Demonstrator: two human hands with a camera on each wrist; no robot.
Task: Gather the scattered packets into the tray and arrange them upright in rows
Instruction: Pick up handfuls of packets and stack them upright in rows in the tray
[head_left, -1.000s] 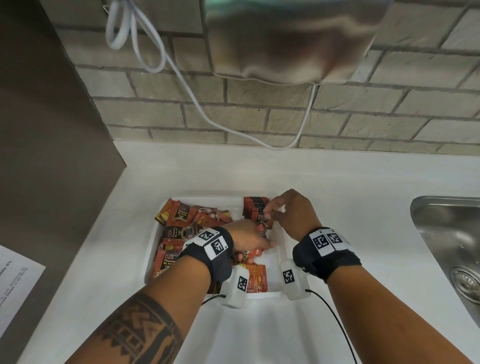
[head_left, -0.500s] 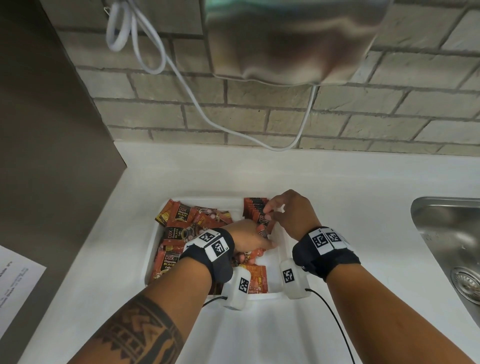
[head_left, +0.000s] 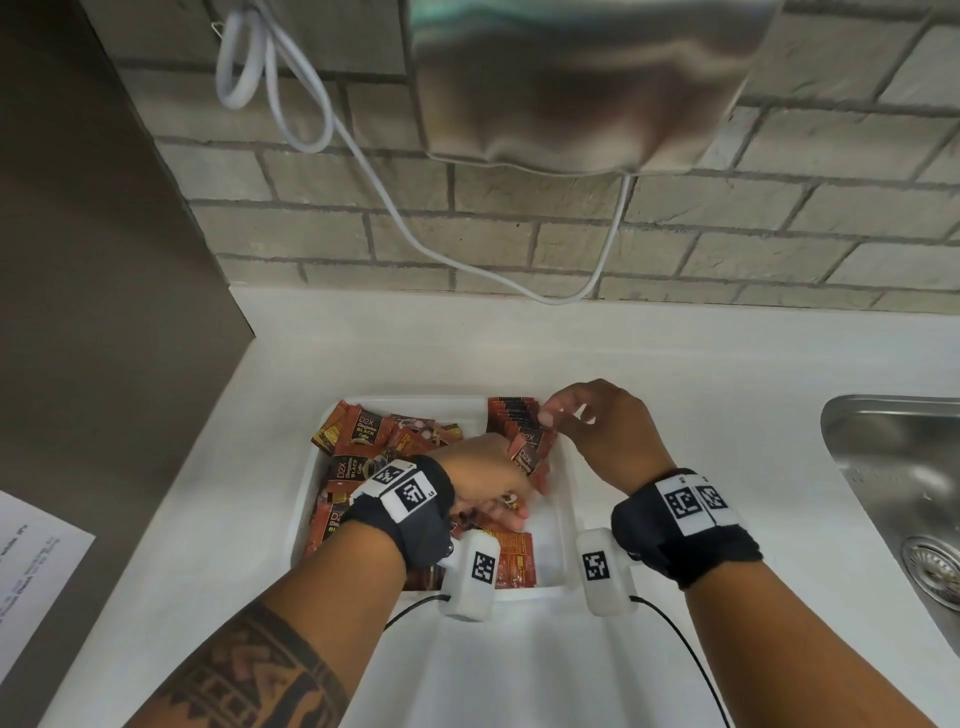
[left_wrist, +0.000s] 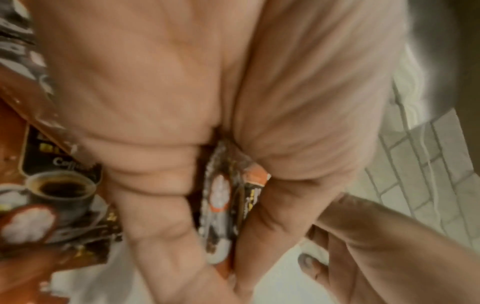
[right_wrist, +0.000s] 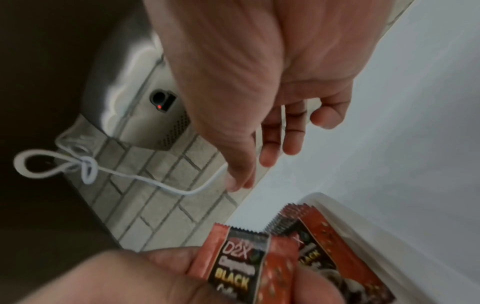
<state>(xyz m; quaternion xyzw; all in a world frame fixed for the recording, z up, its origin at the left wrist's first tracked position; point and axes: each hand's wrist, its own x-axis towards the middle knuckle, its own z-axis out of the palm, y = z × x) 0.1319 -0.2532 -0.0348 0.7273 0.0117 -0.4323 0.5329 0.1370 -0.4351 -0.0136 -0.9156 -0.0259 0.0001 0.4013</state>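
I see my left hand (head_left: 483, 478) gripping two packets (head_left: 530, 452) over the one tray (head_left: 563, 519); my right hand (head_left: 597, 431), fingers loose, holds nothing.

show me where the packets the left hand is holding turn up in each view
Head: the held packets sit mid-frame above the left hand, over the tray.
Left wrist: their edges show at centre, pinched between the fingers.
Right wrist: their printed faces fill the bottom centre.
Shared landmark: the brick wall, with its white cable, also appears in the left wrist view and the right wrist view.
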